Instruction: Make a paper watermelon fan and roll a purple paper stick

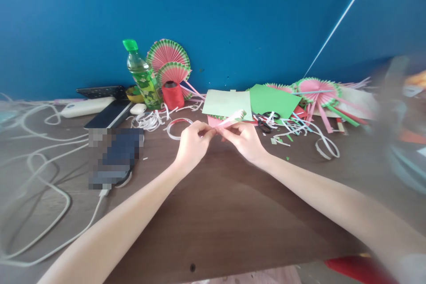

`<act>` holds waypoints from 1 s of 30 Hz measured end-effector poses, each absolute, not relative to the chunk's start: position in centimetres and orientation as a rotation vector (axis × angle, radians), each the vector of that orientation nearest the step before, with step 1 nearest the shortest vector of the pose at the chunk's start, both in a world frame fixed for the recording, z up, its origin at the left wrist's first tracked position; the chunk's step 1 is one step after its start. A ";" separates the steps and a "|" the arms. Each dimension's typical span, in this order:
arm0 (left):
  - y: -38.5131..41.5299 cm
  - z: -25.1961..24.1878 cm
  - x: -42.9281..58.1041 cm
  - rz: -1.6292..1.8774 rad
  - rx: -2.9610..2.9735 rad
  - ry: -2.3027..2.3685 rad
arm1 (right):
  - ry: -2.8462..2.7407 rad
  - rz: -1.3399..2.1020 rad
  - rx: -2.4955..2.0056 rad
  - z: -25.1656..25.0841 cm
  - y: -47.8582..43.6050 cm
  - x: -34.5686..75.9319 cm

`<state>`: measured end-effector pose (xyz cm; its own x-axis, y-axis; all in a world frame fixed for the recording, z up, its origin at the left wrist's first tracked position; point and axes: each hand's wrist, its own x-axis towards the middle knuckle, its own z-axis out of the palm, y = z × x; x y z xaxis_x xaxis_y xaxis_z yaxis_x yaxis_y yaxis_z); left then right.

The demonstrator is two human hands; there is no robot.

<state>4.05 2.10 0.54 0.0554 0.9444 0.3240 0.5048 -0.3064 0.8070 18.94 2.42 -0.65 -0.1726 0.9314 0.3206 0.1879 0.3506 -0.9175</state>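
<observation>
Over the middle of the table, my left hand (194,143) and my right hand (245,142) meet, thumbs and fingers pinched close together. Between them is a narrow pleated paper (234,118), pink near the fingertips and whitish with green at its far end. It points up and to the right. Both hands are closed on its pink end, and the fingers hide part of it. Just beyond lie a pale green sheet (224,103) and a bright green sheet (271,101). Black-handled scissors (264,125) rest to the right of my right hand.
Finished pink-and-green paper fans (169,53) lean on the blue wall, beside a green-capped bottle (143,77) and a red roll (173,96). More fans (316,88) lie right, with paper scraps (308,128). A tape roll (173,135), phone (116,155) and white cables (63,186) are left.
</observation>
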 end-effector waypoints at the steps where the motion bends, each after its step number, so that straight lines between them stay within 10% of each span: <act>1: 2.1 0.6 4.0 1.180 1.852 1.449 | -1.621 0.930 -1.027 -0.7 2.4 18.9; 30: 1.8 0.4 4.4 1.187 1.929 1.498 | -1.563 0.864 -0.984 -0.9 2.3 18.4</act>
